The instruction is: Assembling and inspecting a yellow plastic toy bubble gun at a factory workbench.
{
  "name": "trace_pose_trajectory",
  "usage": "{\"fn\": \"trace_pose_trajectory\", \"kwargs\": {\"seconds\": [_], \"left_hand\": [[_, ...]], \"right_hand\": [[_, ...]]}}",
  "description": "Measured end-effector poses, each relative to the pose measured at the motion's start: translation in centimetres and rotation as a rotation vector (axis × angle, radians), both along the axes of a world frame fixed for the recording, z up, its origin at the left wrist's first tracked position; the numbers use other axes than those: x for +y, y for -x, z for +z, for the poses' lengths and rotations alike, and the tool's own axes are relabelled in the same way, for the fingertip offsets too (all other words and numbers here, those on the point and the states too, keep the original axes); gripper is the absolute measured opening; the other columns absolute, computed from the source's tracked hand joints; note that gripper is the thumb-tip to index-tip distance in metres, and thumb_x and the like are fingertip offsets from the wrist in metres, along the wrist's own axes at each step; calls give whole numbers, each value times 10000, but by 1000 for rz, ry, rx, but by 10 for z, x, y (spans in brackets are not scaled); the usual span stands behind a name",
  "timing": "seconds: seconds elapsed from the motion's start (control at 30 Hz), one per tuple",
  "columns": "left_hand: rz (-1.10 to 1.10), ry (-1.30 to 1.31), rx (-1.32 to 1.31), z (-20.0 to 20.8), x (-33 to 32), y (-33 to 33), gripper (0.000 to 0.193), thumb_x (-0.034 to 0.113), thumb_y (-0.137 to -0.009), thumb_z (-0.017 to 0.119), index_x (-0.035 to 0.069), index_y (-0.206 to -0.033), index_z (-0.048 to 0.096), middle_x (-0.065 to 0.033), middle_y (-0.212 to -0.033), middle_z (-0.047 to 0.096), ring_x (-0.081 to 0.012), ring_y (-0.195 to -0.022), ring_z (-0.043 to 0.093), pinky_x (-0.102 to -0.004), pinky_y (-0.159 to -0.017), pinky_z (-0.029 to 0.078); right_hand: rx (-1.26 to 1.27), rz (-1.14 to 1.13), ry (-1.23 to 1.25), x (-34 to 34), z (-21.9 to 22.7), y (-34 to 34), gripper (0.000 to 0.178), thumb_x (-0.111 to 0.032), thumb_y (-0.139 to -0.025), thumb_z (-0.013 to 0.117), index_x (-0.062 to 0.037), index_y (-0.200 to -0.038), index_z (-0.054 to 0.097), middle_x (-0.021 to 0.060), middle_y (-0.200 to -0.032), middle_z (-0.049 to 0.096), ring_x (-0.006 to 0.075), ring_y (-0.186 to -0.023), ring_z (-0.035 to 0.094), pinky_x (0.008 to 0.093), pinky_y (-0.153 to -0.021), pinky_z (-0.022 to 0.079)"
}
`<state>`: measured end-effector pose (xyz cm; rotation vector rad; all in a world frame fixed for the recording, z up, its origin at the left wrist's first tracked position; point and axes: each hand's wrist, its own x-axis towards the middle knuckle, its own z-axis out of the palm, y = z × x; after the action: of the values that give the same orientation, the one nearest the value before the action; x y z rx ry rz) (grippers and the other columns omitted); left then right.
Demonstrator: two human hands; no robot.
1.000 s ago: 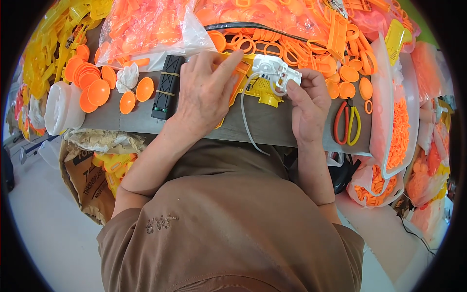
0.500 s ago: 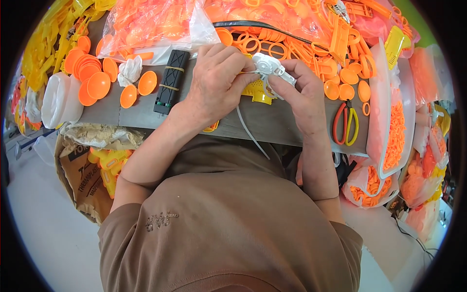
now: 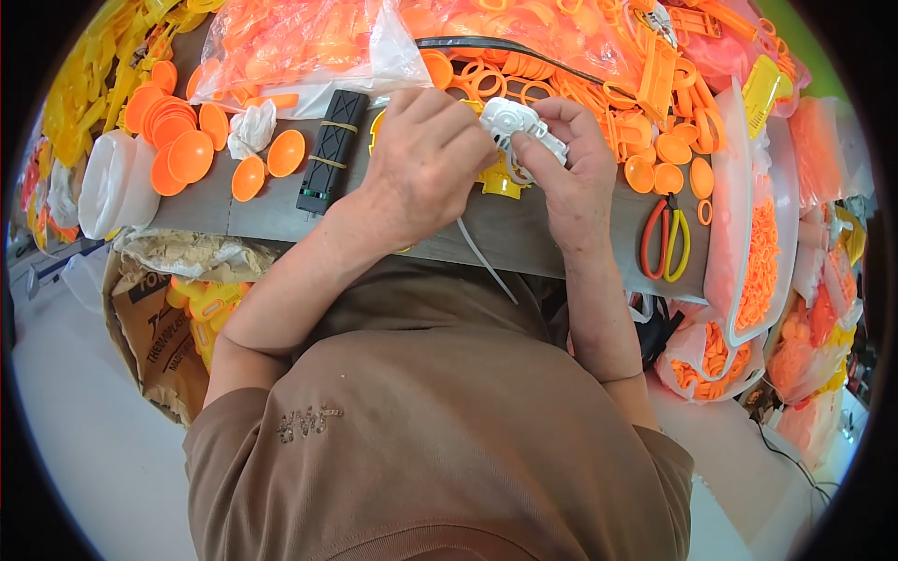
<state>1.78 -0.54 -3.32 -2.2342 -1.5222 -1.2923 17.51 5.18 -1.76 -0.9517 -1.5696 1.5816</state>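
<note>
A white plastic housing [image 3: 510, 120] with rounded, moulded shapes is gripped between the thumb and fingers of my right hand [image 3: 566, 154]. Close against its left side is my left hand [image 3: 426, 159], its fingers curled tight. A thin white cord [image 3: 485, 260] comes out from under the left hand and hangs over the table's front edge. The left fingertips are mostly hidden behind the knuckles. Below the housing, a yellow plastic piece [image 3: 502, 182] lies on the grey table [image 3: 267, 220], partly covered by my hands.
A black block with rubber bands [image 3: 332, 154] lies left of my hands, near orange oval cups [image 3: 192, 159] and a white container [image 3: 117, 187]. Pliers with red and yellow handles [image 3: 666, 241] lie right. Orange parts and a plastic bag [image 3: 299, 56] fill the back; a clear bin [image 3: 734, 271] stands right.
My left hand has turned and come closer to the housing, covering more of its left side. The right hand has shifted slightly left, still holding the housing.
</note>
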Motion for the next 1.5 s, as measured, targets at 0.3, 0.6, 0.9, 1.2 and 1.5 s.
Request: {"fn": "trace_pose_trajectory", "kwargs": {"seconds": [0.3, 0.6, 0.9, 1.2, 1.5], "left_hand": [[-31, 12, 49, 2, -8, -6, 122, 89, -625, 599, 73, -745, 578, -30, -738, 517, -202, -737, 509, -343, -712, 393], [-46, 20, 27, 17, 3, 0, 275, 10, -593, 681, 49, -836, 559, -99, -865, 537, -292, -799, 522, -401, -704, 405], [-92, 98, 103, 22, -1, -12, 457, -49, -615, 636, -19, -1061, 544, -168, -1044, 573, -327, -925, 551, -421, -783, 431], [-60, 130, -6, 17, -6, -4, 523, -86, -592, 599, -54, -1110, 529, -199, -1034, 561, -357, -913, 545, -420, -784, 442], [-20, 313, -283, 15, -10, 5, 487, -39, -685, 645, -10, -1150, 503, -186, -1084, 508, -351, -968, 525, -376, -847, 440]], "right_hand": [[11, -58, 41, 0, -2, 1, 336, -59, -787, 627, 24, -1091, 511, 106, -1005, 617, 116, -879, 578, 241, -741, 469], [-54, 58, -126, 8, -1, -2, 345, -79, -780, 631, -3, -1087, 495, 72, -991, 565, 130, -924, 560, 278, -798, 466], [-176, 195, -119, 5, 12, -12, 409, -107, -806, 640, 8, -1150, 451, 134, -1086, 574, 220, -1045, 577, 348, -896, 458], [-13, 206, 76, -3, 20, -33, 622, -201, -782, 707, -21, -1279, 380, 195, -1227, 473, 291, -1126, 506, 368, -918, 436], [-472, 289, -765, -10, -20, -33, 897, -194, -595, 801, 16, -1338, 345, 210, -1350, 340, 377, -1238, 359, 424, -1028, 324]]}}
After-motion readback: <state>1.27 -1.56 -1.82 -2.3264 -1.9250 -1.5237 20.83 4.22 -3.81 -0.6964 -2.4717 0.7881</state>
